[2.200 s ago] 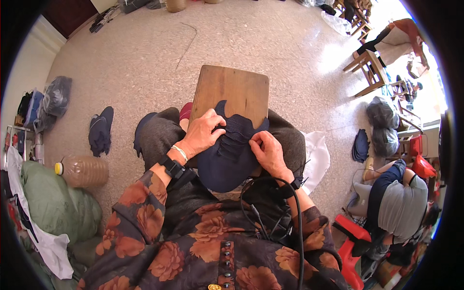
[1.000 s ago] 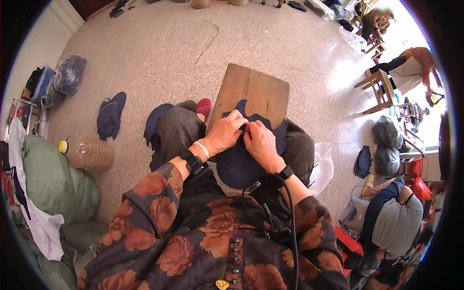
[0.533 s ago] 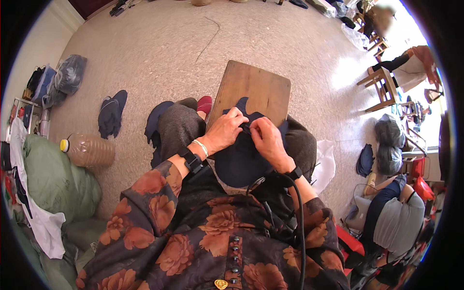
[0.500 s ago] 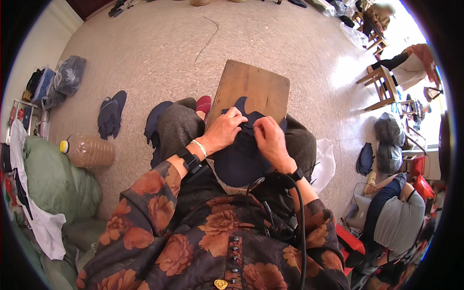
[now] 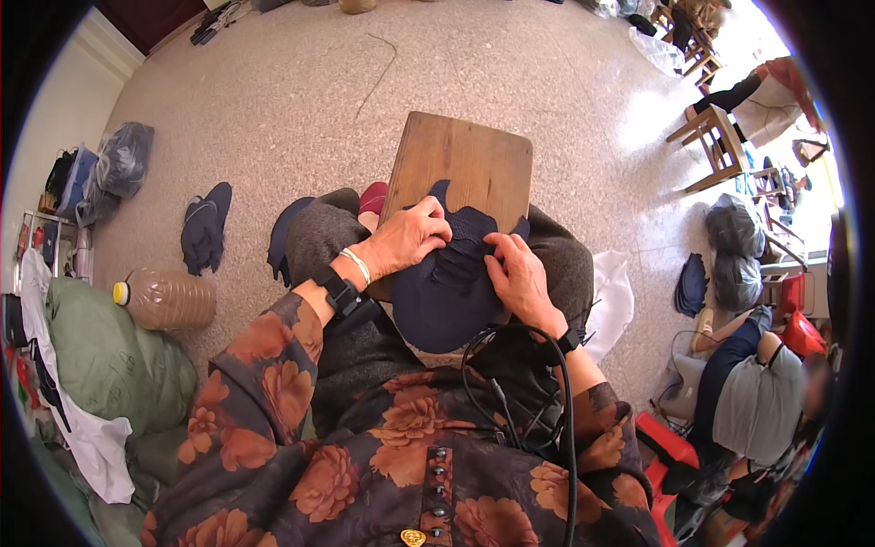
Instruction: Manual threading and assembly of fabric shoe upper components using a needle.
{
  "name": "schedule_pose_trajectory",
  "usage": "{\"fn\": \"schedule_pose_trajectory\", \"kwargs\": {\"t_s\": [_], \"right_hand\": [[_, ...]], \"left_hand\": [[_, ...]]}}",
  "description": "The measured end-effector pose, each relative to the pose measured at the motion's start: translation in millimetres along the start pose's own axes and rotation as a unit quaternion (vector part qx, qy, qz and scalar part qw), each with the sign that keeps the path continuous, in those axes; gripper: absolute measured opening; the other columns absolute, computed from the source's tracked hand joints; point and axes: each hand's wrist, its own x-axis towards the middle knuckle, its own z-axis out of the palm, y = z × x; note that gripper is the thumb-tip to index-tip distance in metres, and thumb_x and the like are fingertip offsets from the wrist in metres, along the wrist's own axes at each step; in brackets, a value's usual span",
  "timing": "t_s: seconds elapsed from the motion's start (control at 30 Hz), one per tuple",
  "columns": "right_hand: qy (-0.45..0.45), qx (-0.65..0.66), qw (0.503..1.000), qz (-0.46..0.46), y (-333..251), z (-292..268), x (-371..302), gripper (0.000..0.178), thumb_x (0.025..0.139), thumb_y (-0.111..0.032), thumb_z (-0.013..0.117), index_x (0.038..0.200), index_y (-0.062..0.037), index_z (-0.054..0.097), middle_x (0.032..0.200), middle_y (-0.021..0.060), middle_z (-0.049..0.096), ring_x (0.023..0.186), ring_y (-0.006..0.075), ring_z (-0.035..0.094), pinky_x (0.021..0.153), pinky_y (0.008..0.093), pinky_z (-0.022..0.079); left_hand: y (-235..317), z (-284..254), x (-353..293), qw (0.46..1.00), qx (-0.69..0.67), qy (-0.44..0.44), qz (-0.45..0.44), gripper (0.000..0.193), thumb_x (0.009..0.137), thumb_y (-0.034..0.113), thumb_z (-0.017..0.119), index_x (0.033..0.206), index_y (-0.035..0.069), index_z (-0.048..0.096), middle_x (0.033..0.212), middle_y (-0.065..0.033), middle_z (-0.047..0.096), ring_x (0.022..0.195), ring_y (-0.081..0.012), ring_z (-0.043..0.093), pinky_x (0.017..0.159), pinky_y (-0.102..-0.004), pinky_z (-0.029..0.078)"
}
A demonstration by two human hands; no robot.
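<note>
A dark navy shoe upper [image 5: 447, 314] lies partly on a wooden board [image 5: 465, 150] across my lap, its rounded toe toward me. Crossing strands, like lacing, run over its middle below a textured tongue. My left hand [image 5: 406, 239] pinches the upper's left side beside the tongue, thumb and fingers together. At the right side of the tongue, my right hand [image 5: 521, 278] has its fingers curled onto the edge of the upper. Whether a thin lace is between the fingertips of either hand is too small to tell.
More navy pieces [image 5: 205, 228] lie on the floor at left, with another stack [image 5: 692, 284] at right. A large plastic jug [image 5: 169, 299] stands near a green bundle [image 5: 118, 351]. Black cables [image 5: 567, 410] hang by my right forearm. Other people sit at right near wooden stools [image 5: 715, 150].
My right hand has moved down and slightly right, uncovering the tongue and strands. My left hand has shifted slightly left, still at the upper. The whole view has shifted a little.
</note>
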Motion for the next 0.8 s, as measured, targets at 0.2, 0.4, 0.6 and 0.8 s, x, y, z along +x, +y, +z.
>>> {"fn": "schedule_pose_trajectory", "kwargs": {"t_s": [0.2, 0.4, 0.6, 0.8], "right_hand": [[-0.01, -0.006, 1.0, 0.021, -1.2, -1.2, -0.2, 0.031, 0.088, -0.012, 0.068, 0.118, -0.0076, 0.061, 0.092, 0.0116, 0.059, 0.084, 0.0303, 0.065, 0.074, 0.041, 0.053], [-0.018, -0.011, 1.0, 0.017, -4.1, -6.5, 2.1, 0.035, 0.087, -0.015, 0.07, 0.12, -0.0072, 0.06, 0.094, 0.012, 0.059, 0.085, 0.0304, 0.065, 0.075, 0.041, 0.054], [-0.015, -0.027, 1.0, 0.004, -1.5, -2.7, 0.8, 0.044, 0.084, -0.023, 0.074, 0.122, -0.0068, 0.059, 0.099, 0.0136, 0.058, 0.09, 0.0327, 0.065, 0.077, 0.0424, 0.054], [-0.017, -0.036, 0.999, -0.008, 1.4, -2.4, -1.8, 0.041, 0.085, -0.023, 0.074, 0.122, -0.0084, 0.06, 0.099, 0.0135, 0.059, 0.092, 0.0337, 0.064, 0.078, 0.0428, 0.054]], "left_hand": [[-4.7, -1.4, 7.8, 0.998, 0.023, -0.053, 0.038, 0.006, 0.09, 0.009, 0.068, 0.092, 0.004, 0.065, 0.095, -0.0108, 0.057, 0.083, -0.0299, 0.065, 0.074, -0.0385, 0.053], [-1.7, 6.1, 11.8, 0.979, 0.169, -0.096, 0.053, 0.009, 0.092, 0.007, 0.059, 0.093, 0.003, 0.051, 0.09, -0.0134, 0.052, 0.082, -0.0347, 0.063, 0.07, -0.044, 0.052], [2.9, -5.4, 17.1, 0.978, 0.14, -0.156, 0.013, 0.013, 0.09, 0.005, 0.061, 0.102, 0.002, 0.055, 0.095, -0.0163, 0.055, 0.083, -0.0367, 0.064, 0.074, -0.0466, 0.052], [-8.8, -3.7, 13.3, 0.996, -0.014, -0.09, 0.006, 0.019, 0.086, 0.006, 0.073, 0.105, 0.006, 0.069, 0.093, -0.0077, 0.062, 0.083, -0.0249, 0.063, 0.077, -0.0346, 0.051]]}}
